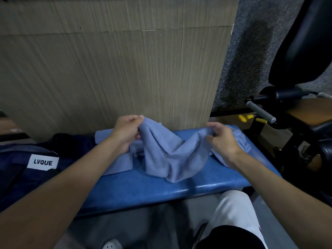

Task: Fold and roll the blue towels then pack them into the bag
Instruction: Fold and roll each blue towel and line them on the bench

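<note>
A light blue towel (168,155) hangs slack above the blue padded bench (143,187). My left hand (126,131) grips one top corner of it and my right hand (221,139) pinches the other, so the cloth sags between them. Rolled or folded blue towels (118,163) lie on the bench under my left forearm. More crumpled blue towel (240,141) lies behind my right hand. A dark navy bag (23,169) with a white LVQUE label (43,162) sits at the left end of the bench.
A wood-grain panel (107,69) rises right behind the bench. Black gym equipment (296,105) with a grey grip and yellow parts stands to the right. My legs, one in a white trouser leg (233,212), are below the bench's front edge.
</note>
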